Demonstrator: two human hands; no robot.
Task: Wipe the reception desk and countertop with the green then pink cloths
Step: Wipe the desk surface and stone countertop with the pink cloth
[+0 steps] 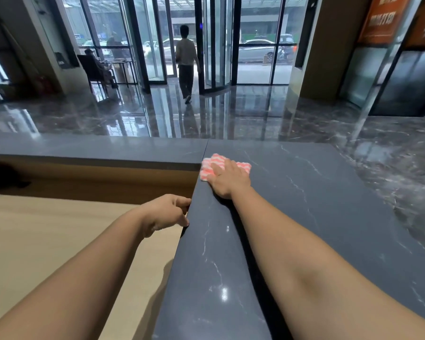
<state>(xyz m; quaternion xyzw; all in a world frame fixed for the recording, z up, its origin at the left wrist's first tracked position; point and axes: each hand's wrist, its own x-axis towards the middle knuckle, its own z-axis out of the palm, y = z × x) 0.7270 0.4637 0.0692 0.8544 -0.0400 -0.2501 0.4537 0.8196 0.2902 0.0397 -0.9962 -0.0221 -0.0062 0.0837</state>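
**Right hand flat on the pink cloth at the countertop's inner corner**

The right hand (227,179) lays its fingers (228,165) straight and close together on the pink cloth (217,159), hiding the cloth's near half. The cloth lies on the dark marbled countertop (317,192), just beside its left edge where the narrow far ledge joins. Bare stone stretches right of the cloth and near of it. The left hand (166,212) has curled fingers, tips against that left edge; whether they clasp it cannot be told. Below lies the pale wooden desk (47,229), cut off left and bottom. Count: two hands, one cloth. Far off, one person (186,62) walks at the glass doors; another (96,63) sits, blurred.
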